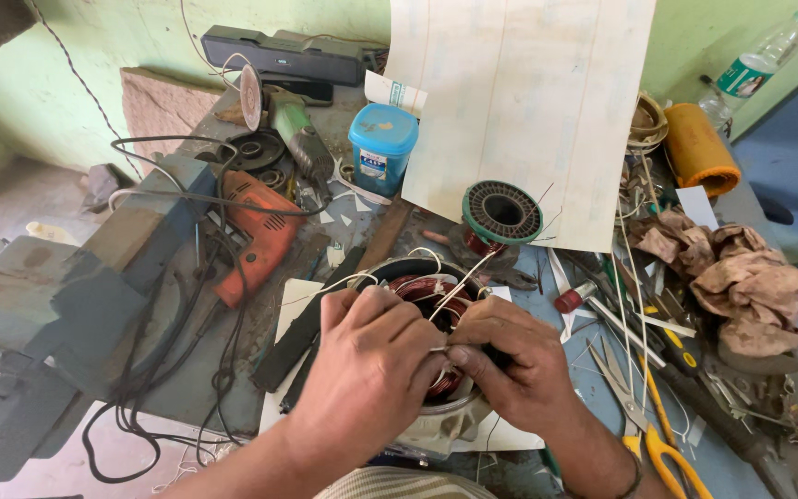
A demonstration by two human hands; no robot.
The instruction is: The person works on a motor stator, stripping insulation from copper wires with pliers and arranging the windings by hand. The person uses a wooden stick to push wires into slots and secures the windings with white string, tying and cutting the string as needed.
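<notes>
A round motor stator (422, 277) with reddish copper windings lies on the cluttered workbench in front of me. My left hand (367, 370) rests over its near side, fingers curled onto the windings. My right hand (519, 356) sits close beside it, pinching a thin white sleeved wire (459, 286) that rises from the windings. Both hands meet at the middle of the stator and hide much of it. A dark green wire spool (501, 212) stands just beyond the stator.
An orange drill (260, 231), a green angle grinder (297, 134) and black cables (196, 305) lie at left. A blue tub (382, 143) and a large paper sheet (528, 102) stand behind. Rags (741, 277), yellow-handled scissors (648, 416) and hand tools crowd the right.
</notes>
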